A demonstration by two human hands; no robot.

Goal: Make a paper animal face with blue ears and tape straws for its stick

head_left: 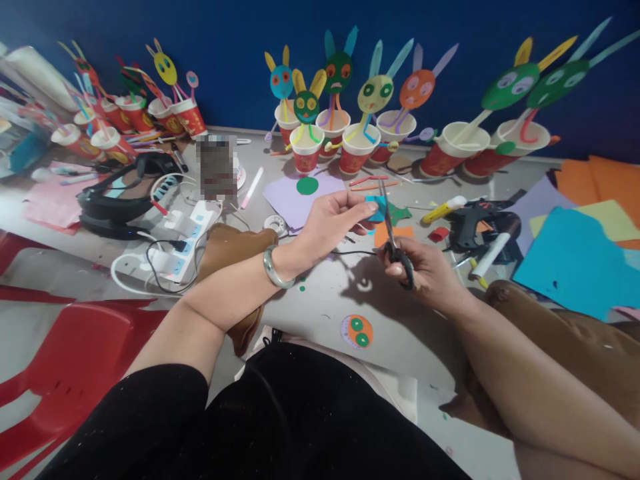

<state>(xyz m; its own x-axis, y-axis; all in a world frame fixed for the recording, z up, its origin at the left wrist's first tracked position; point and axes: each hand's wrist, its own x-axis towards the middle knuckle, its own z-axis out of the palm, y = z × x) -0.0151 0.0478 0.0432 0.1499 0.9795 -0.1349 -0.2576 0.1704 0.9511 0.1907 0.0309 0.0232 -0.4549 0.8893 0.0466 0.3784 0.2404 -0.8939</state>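
My left hand pinches a small piece of blue paper above the table. In my right hand is a pair of scissors, its blades pointing up along the right edge of that paper. Beneath the hands lies an orange paper scrap, with a green paper scrap just behind it. Closer to my body, a round orange and purple paper face with two green eyes rests on the table. A green paper disc sits on a purple sheet beyond my left hand.
Red-and-white paper cups with paper rabbit figures line the back. A power strip with cables and a black headset stand left. At right are a glue gun and coloured paper sheets. A red chair is lower left.
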